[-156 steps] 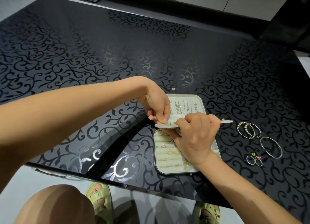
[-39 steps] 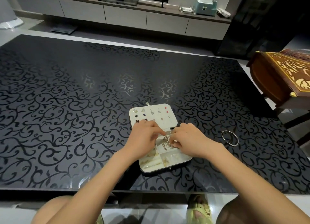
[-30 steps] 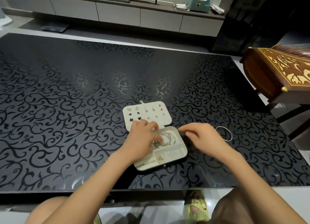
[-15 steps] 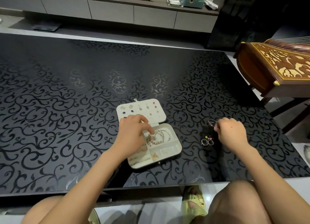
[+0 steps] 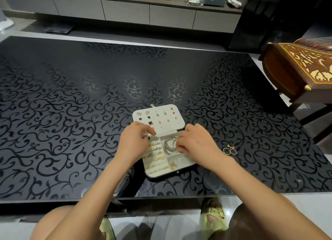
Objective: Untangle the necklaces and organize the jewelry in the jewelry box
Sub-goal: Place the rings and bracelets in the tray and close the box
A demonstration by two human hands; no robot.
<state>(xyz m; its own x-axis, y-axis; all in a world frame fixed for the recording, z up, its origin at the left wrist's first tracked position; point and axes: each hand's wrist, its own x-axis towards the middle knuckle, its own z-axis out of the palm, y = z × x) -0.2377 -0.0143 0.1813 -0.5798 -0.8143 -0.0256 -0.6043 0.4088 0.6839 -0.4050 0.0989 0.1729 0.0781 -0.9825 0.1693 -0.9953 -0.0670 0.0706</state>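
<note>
Item 1, nearest: my yellow sandal [image 5: 213, 214], on the floor under the front edge of the tabletop [image 5: 71, 114].

Item 2: jewelry box [image 5: 161, 176], open, close to that front edge and well apart from the left, right and far edges.

Item 3: my left hand [image 5: 133, 144], over the box's left side by the ring rows [image 5: 156, 155]. The fingers are curled with the forefinger out toward the hinge; I cannot tell whether they grasp anything.

Item 4: my right hand [image 5: 195, 144], fingers curled down onto the bangles [image 5: 169, 143] in the far right compartment, grasping them.

Item 5: two small rings [image 5: 230, 150], on the tabletop just right of my right wrist.

Item 6: lid [image 5: 177, 122], laid flat beyond the hinge, with stud earrings [image 5: 149, 117] in rows.

Item 7: inlaid wooden piece [image 5: 296, 72], off the right edge.

Item 8: low cabinet [image 5: 170, 15], beyond the far edge.
</note>
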